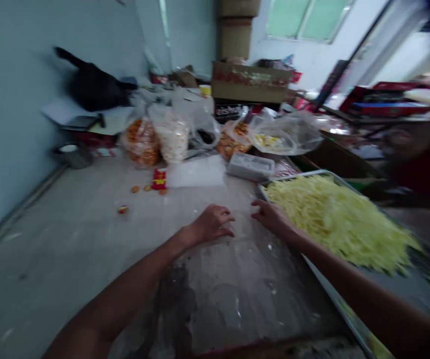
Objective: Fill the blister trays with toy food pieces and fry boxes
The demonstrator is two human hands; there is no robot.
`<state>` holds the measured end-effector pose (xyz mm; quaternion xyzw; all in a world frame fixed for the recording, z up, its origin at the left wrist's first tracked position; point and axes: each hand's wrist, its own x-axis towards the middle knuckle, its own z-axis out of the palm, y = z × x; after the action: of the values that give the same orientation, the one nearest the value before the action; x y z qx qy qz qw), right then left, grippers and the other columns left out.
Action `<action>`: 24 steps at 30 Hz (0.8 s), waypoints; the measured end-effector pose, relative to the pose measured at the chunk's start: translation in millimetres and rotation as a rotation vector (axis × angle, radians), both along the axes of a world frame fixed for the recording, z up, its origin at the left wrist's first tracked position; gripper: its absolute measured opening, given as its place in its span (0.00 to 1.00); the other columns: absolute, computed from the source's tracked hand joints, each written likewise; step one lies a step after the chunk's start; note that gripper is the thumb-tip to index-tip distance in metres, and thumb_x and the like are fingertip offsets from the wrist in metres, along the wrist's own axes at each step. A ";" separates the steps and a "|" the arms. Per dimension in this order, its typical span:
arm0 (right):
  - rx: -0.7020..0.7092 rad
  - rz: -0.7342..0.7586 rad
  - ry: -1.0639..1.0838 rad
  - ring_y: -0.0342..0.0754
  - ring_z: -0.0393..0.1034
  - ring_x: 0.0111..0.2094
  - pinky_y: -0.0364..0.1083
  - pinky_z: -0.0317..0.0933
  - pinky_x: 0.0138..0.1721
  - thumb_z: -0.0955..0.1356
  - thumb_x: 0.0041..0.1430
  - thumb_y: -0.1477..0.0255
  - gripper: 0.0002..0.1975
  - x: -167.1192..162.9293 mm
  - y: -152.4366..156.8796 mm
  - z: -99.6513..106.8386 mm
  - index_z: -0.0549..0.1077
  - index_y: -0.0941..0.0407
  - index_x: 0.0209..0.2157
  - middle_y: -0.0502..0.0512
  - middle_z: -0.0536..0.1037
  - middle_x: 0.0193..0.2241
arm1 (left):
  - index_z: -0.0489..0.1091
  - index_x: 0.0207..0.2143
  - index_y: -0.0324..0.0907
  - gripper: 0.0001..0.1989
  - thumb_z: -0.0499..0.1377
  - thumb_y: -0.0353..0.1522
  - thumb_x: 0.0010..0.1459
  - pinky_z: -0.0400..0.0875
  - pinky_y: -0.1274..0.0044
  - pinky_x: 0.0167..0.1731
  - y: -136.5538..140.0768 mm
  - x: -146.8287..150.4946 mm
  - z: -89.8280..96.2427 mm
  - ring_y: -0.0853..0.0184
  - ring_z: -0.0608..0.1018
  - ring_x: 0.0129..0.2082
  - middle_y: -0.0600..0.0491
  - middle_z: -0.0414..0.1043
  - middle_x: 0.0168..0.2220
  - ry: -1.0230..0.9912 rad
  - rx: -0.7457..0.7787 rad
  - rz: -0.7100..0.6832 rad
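Observation:
My left hand (213, 223) hovers over or rests on the middle of the table (69, 259); I cannot tell which. Its fingers are apart and hold nothing. Facing it, a short gap away, is my right hand (271, 217), also open, with thumb and forefinger separated. The right hand is beside the near-left corner of a metal tray (325, 173) heaped with pale yellow, thin strips (334, 214). Beyond the hands lie a white sheet (196, 172), a small red packet (159, 178) with a yellow mark, and a grey plastic tray (250, 166).
Clear bags of orange pieces (142, 142) and white pieces (172, 139) stand at the back, near a cardboard box (252, 82). Several small round pieces, one a red-and-yellow piece (122, 210), lie on the left. A black bag (95, 87) sits by the wall. A blurred red shape is far right.

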<state>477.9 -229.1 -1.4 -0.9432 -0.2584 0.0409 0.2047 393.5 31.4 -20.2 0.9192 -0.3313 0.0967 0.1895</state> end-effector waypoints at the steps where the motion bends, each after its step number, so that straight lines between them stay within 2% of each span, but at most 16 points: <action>1: -0.008 -0.018 -0.045 0.49 0.72 0.30 0.44 0.55 0.31 0.69 0.60 0.67 0.18 3.4 0.4 -0.3 0.76 0.55 0.52 0.51 0.79 0.28 | 0.76 0.50 0.39 0.29 0.61 0.53 0.59 0.69 0.66 0.52 -1.7 -2.4 3.2 0.56 0.78 0.50 0.41 0.76 0.51 -0.005 0.008 0.002; 4: 0.009 -0.032 -0.116 0.51 0.73 0.28 0.46 0.53 0.29 0.69 0.60 0.62 0.19 14.8 12.9 4.5 0.77 0.53 0.50 0.52 0.79 0.27 | 0.77 0.48 0.38 0.27 0.59 0.51 0.61 0.67 0.66 0.54 -2.1 -14.3 11.8 0.56 0.78 0.52 0.40 0.76 0.52 -0.048 0.033 0.015; 6: 0.059 0.036 -0.115 0.51 0.73 0.27 0.46 0.54 0.29 0.69 0.61 0.61 0.18 17.2 31.7 12.6 0.78 0.53 0.49 0.52 0.80 0.27 | 0.77 0.47 0.39 0.24 0.58 0.50 0.63 0.65 0.66 0.55 6.7 -27.0 17.3 0.58 0.78 0.51 0.42 0.77 0.51 -0.083 0.043 0.017; 9: 0.162 0.190 -0.100 0.49 0.72 0.26 0.45 0.56 0.30 0.68 0.63 0.62 0.15 11.0 78.4 26.3 0.80 0.53 0.45 0.51 0.80 0.26 | 0.79 0.41 0.43 0.15 0.62 0.44 0.63 0.63 0.65 0.55 49.3 -46.7 27.9 0.60 0.79 0.46 0.47 0.80 0.44 -0.097 0.046 0.134; 11: 0.216 0.292 -0.071 0.48 0.73 0.26 0.45 0.58 0.30 0.68 0.64 0.63 0.12 4.9 122.3 33.4 0.81 0.54 0.43 0.51 0.80 0.25 | 0.80 0.36 0.44 0.06 0.66 0.37 0.61 0.65 0.68 0.51 100.2 -54.3 37.9 0.61 0.80 0.42 0.50 0.81 0.38 -0.071 0.026 0.370; 12: 0.228 0.346 -0.060 0.48 0.73 0.27 0.44 0.59 0.31 0.67 0.65 0.65 0.11 2.9 147.4 35.8 0.81 0.54 0.42 0.52 0.81 0.26 | 0.80 0.35 0.43 0.04 0.66 0.34 0.60 0.67 0.70 0.47 130.2 -55.6 43.6 0.62 0.80 0.41 0.50 0.81 0.37 -0.053 0.000 0.543; 14: 0.203 0.464 -0.087 0.48 0.76 0.33 0.43 0.61 0.37 0.67 0.67 0.71 0.10 3.1 200.9 38.4 0.82 0.53 0.43 0.53 0.83 0.32 | 0.81 0.35 0.44 0.04 0.65 0.32 0.60 0.68 0.72 0.43 191.7 -53.1 54.0 0.61 0.80 0.41 0.49 0.82 0.39 -0.025 -0.026 0.902; 16: 0.117 0.589 -0.152 0.49 0.76 0.40 0.43 0.62 0.42 0.66 0.66 0.76 0.12 10.2 253.8 37.8 0.82 0.52 0.45 0.54 0.83 0.39 | 0.81 0.36 0.45 0.05 0.64 0.33 0.60 0.68 0.74 0.40 244.3 -44.7 59.9 0.61 0.80 0.40 0.50 0.82 0.39 0.052 -0.007 1.145; 17: 0.060 0.657 -0.182 0.49 0.76 0.42 0.43 0.61 0.43 0.66 0.66 0.77 0.14 16.1 278.1 36.5 0.82 0.51 0.46 0.54 0.82 0.42 | 0.81 0.35 0.45 0.05 0.64 0.34 0.59 0.67 0.74 0.38 264.5 -38.6 60.1 0.61 0.80 0.39 0.50 0.82 0.38 0.086 -0.002 1.185; 19: -0.060 0.803 -0.227 0.50 0.74 0.47 0.43 0.60 0.45 0.67 0.66 0.79 0.16 30.6 319.9 32.8 0.81 0.50 0.49 0.55 0.81 0.46 | 0.82 0.34 0.45 0.05 0.65 0.35 0.57 0.66 0.74 0.35 291.0 -23.9 54.8 0.61 0.80 0.37 0.50 0.82 0.35 0.158 0.004 1.178; 21: -0.196 0.958 -0.241 0.50 0.72 0.50 0.42 0.59 0.45 0.67 0.65 0.79 0.16 45.1 350.7 28.8 0.80 0.50 0.50 0.54 0.79 0.49 | 0.82 0.33 0.44 0.07 0.67 0.37 0.54 0.66 0.75 0.34 302.8 -8.4 43.6 0.61 0.80 0.36 0.49 0.81 0.34 0.217 0.002 1.124; 24: -0.383 1.108 -0.222 0.51 0.71 0.48 0.42 0.58 0.41 0.70 0.63 0.78 0.13 59.9 377.4 23.8 0.82 0.52 0.46 0.55 0.80 0.47 | 0.82 0.36 0.43 0.14 0.71 0.41 0.49 0.66 0.75 0.36 307.7 10.2 22.6 0.60 0.80 0.39 0.47 0.81 0.38 0.280 -0.007 1.069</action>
<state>537.8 148.3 22.4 -0.6866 -0.7200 0.0884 -0.0492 403.6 339.1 2.4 0.9628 0.2104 0.0577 0.1594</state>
